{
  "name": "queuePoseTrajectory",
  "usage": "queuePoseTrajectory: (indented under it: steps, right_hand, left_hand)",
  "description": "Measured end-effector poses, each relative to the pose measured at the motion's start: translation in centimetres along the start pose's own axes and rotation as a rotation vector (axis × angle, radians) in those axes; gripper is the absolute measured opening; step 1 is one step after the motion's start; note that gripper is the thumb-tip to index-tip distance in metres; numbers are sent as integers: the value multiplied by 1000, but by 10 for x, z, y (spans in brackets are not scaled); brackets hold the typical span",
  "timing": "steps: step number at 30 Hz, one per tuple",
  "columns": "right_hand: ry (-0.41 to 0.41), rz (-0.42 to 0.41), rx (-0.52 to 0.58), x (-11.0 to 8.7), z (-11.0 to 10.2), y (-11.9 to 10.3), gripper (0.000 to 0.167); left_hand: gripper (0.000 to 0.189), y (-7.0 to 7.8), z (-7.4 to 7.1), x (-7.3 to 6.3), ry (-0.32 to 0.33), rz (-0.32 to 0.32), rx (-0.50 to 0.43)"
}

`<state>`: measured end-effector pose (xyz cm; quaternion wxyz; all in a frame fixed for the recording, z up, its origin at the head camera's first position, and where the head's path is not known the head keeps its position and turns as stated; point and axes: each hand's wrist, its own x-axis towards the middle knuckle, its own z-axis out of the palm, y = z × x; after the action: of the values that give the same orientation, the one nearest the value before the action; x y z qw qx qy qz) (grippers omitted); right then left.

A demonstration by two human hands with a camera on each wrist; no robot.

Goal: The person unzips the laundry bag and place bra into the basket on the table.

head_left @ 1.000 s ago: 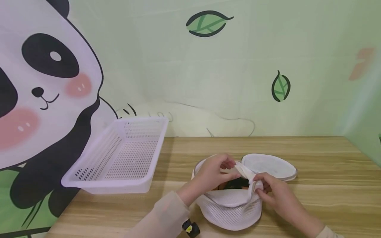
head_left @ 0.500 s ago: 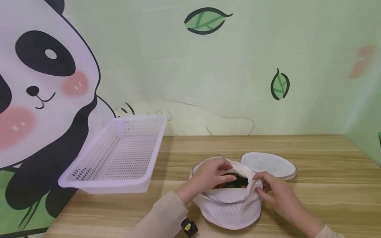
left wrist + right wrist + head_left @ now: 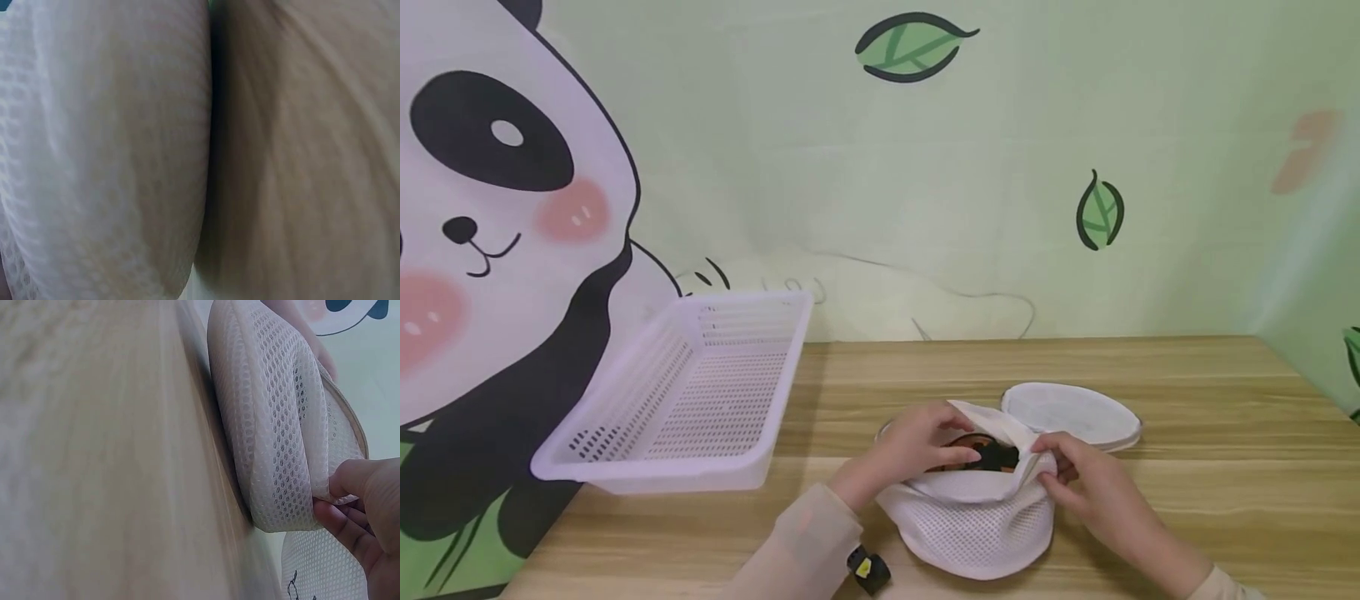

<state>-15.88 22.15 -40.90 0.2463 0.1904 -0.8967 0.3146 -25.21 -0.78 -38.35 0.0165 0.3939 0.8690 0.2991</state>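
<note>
A round white mesh laundry bag (image 3: 970,542) stands on the table with its lid (image 3: 1067,412) folded back behind it. Dark and orange contents (image 3: 996,456) show inside the mouth; their kind is unclear. My left hand (image 3: 917,446) lies over the left of the opening, fingers loosely bent and thumb stretched across it, with nothing seen in its grasp. My right hand (image 3: 1086,483) pinches the bag's right rim between thumb and fingers, as the right wrist view also shows at the fingers (image 3: 350,478). The left wrist view holds mostly blurred mesh (image 3: 112,156).
A white perforated plastic basket (image 3: 786,392) stands at the left of the wooden table (image 3: 1210,467). Near the left sleeve lies a small black object with a yellow mark (image 3: 868,571). Behind the table hangs a green backdrop (image 3: 1000,167) with a panda print.
My left hand has come away from the folded rim and moved down and left over the opening, baring more of the contents. The right hand keeps its pinch. The view has shifted slightly.
</note>
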Motion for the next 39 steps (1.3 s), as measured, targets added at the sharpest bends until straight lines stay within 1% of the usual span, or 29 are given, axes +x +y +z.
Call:
queuePoseTrajectory:
  steps: [3, 5, 9, 11, 14, 16, 18, 20, 22, 25, 28, 33, 39]
  right_hand:
    - [0, 6, -9, 1, 0, -1, 33]
    - [5, 5, -13, 1, 0, -1, 33]
    - [21, -6, -20, 0, 1, -2, 34]
    - [26, -6, -22, 0, 1, -2, 34]
    - [33, -6, -25, 0, 0, -3, 35]
    - [34, -5, -26, 0, 0, -3, 35]
    - [33, -7, -23, 0, 0, -3, 35]
    - [29, -7, -19, 0, 0, -2, 34]
    - [26, -7, -16, 0, 0, -2, 34]
    - [23, -4, -13, 0, 1, -1, 34]
    - [20, 1, -13, 1, 0, -2, 34]
    - [18, -1, -8, 1, 1, -2, 33]
    - [13, -4, -14, 1, 0, -2, 34]
  left_hand:
    - [30, 1, -1, -2, 18, 74, 45]
    - [29, 2, -1, -2, 43, 114, 54]
    - [29, 3, -1, -4, 86, 153, 60]
    - [28, 4, -1, -4, 103, 174, 81]
    - [29, 7, 0, -3, 123, 231, 99]
    - [32, 10, 1, -3, 114, 268, 106]
    - [36, 12, 3, -2, 86, 286, 111]
    - [40, 13, 4, -2, 54, 277, 122]
    - [42, 14, 5, -2, 27, 254, 141]
    - [43, 15, 5, -2, 9, 216, 145]
    - [43, 14, 4, -2, -4, 159, 123]
    - [37, 8, 5, 1, -23, 63, 88]
    - [34, -2, 5, 2, -50, -3, 61]
